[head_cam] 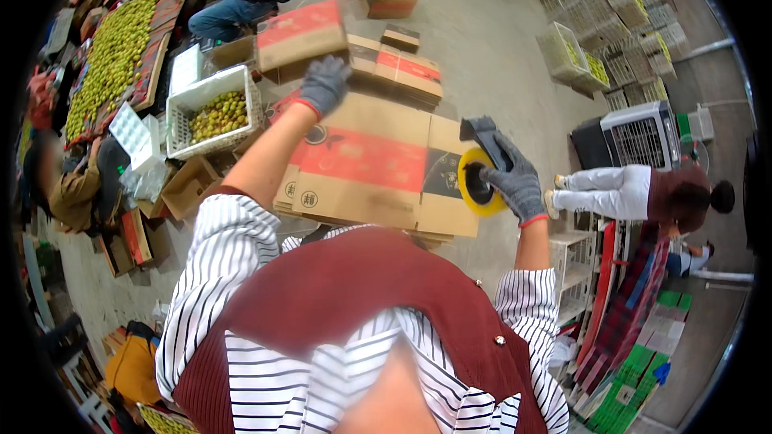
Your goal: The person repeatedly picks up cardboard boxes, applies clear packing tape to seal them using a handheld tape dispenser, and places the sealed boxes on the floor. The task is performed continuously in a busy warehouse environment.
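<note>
My right hand [515,184], in a grey knit glove with a red cuff, grips a tape dispenser [485,135] loaded with a wide yellow tape roll [499,206]. Both are held over the right end of a stack of flat cardboard cartons [362,160] with red and black print. My left hand [325,85], gloved alike, reaches forward to the near edge of a closed carton [301,36]. That carton is blurred and tilted. The fingers overlap its lower edge, and whether they hold it is unclear.
More flat cartons [410,75] lie beyond the stack. A white crate [175,135] of green fruit stands left, near open boxes [190,187] and a seated person [78,187]. Someone crouches [232,9] ahead; another person [633,193] stands right, by an air cooler [639,135].
</note>
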`<state>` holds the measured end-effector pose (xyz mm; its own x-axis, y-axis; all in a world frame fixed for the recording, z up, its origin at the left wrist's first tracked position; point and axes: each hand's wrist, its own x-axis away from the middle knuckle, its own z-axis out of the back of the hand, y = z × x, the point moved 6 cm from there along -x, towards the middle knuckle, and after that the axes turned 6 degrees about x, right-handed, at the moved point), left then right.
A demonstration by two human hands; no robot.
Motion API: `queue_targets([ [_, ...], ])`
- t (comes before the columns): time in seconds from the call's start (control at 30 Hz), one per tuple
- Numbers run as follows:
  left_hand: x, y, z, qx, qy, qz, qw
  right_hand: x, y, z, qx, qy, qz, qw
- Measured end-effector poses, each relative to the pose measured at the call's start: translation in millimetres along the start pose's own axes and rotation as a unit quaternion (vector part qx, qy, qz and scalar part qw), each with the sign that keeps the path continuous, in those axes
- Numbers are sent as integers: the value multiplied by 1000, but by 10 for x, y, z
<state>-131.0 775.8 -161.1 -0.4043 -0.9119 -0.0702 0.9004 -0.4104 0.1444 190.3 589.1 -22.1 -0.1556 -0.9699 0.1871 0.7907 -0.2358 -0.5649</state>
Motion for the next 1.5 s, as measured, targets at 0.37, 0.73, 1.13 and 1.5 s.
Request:
queue_targets([
  [0.37, -49, 394, -1039, 18, -156, -40, 987, 1551, 993, -458, -266, 41, -157, 950],
  [0.73, 216, 663, 1016, 111, -167, -174, 964, 1165, 151, 94, 21, -70, -50, 996],
  [1.13, 1269, 1474, 1531, 5, -81, -131, 988, 663, -898, 65, 292, -224, 172, 914],
  [1.5, 1136, 1306, 1488, 84, -184, -295, 934, 583, -575, -422, 266, -116, 237, 927],
])
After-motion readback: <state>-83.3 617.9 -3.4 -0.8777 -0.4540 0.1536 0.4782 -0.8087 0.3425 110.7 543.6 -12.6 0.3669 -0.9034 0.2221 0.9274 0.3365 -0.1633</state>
